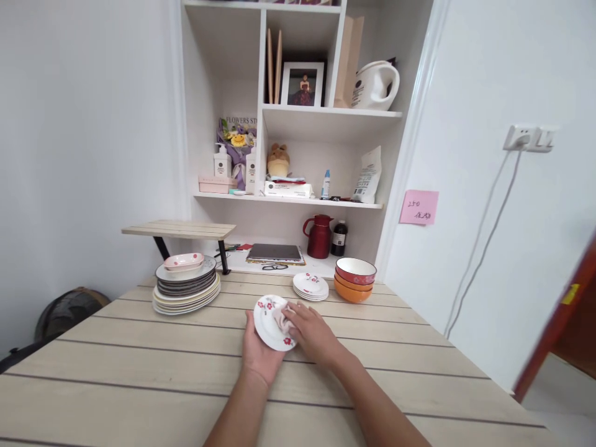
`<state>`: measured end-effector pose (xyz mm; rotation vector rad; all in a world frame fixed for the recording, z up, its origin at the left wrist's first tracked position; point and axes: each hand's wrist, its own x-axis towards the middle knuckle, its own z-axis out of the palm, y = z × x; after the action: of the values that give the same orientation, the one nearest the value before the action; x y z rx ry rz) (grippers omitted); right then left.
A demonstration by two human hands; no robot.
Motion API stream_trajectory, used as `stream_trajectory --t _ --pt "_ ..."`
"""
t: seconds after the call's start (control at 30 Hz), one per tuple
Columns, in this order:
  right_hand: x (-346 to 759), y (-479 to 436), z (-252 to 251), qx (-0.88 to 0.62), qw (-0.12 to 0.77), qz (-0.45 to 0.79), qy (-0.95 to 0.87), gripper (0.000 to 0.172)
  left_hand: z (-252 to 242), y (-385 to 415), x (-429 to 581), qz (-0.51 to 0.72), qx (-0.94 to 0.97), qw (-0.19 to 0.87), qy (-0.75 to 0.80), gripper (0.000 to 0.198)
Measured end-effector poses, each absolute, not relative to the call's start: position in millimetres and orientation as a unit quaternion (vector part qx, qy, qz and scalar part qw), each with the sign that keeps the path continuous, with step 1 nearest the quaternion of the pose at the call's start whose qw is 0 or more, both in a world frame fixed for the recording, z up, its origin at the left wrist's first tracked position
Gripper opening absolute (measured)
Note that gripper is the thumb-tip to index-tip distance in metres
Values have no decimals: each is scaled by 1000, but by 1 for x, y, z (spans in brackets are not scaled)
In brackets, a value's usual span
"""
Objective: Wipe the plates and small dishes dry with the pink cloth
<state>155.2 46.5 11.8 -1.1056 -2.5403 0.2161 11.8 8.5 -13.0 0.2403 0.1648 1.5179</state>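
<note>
A small white plate with red flowers [266, 323] is tilted up over the table, facing me. My left hand [261, 355] supports it from below and behind, the thumb along its left edge. In my right hand [311, 330] is a crumpled pale pink cloth [282, 320], pressed against the plate's face, right of its middle. The fingers partly cover the cloth. Just beyond the hands sits a short stack of matching flowered plates [310, 286]. To the right of that stack stand several nested bowls [354, 289], orange below and a red-patterned one with a white inside on top.
At the left, a tall stack of plates [186, 292] carries pink dotted dishes [184, 261], beside a small raised wooden shelf [179, 230]. Behind the slatted table [139, 354], a white shelf unit holds a red jug [319, 236], a dark bottle [339, 238] and a laptop [274, 252].
</note>
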Motion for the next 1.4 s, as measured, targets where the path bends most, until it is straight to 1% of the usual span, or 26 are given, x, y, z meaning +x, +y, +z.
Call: stream_trajectory --t 0.13,0.2,0.27,0.37,0.47,0.53,0.6,0.7,0.93,1.03,1.13,1.27,1.4 --pt "146 32 15 -319 154 101 -929 50 -12 10 0 760 45 640 103 49" --pt "140 25 19 -287 154 108 -939 50 -12 9 0 756 41 642 119 51" --pt "136 21 22 -269 165 109 -943 51 -13 8 4 723 58 677 125 54" --pt "134 23 23 -284 187 96 -935 51 -14 5 16 637 99 755 118 49" --pt "139 34 19 -358 206 66 -908 51 -13 4 27 551 143 813 126 52" --pt "145 43 14 -411 211 49 -886 50 -13 4 31 529 161 823 130 55" --pt "152 51 11 -441 212 40 -871 49 -13 5 31 537 163 818 123 53" --pt "157 53 10 -430 211 36 -877 49 -12 7 27 577 152 796 105 49" --pt "137 27 23 -271 184 78 -942 54 -8 7 5 681 112 715 116 47" --pt "131 17 27 -234 186 111 -948 54 -10 5 3 681 99 714 132 47" --pt "132 18 26 -256 204 117 -938 54 -11 5 8 643 115 748 118 46" --pt "141 35 18 -334 227 68 -912 53 -10 6 21 586 154 788 112 48" --pt "151 52 9 -397 239 33 -886 52 -12 8 29 590 161 780 130 48"
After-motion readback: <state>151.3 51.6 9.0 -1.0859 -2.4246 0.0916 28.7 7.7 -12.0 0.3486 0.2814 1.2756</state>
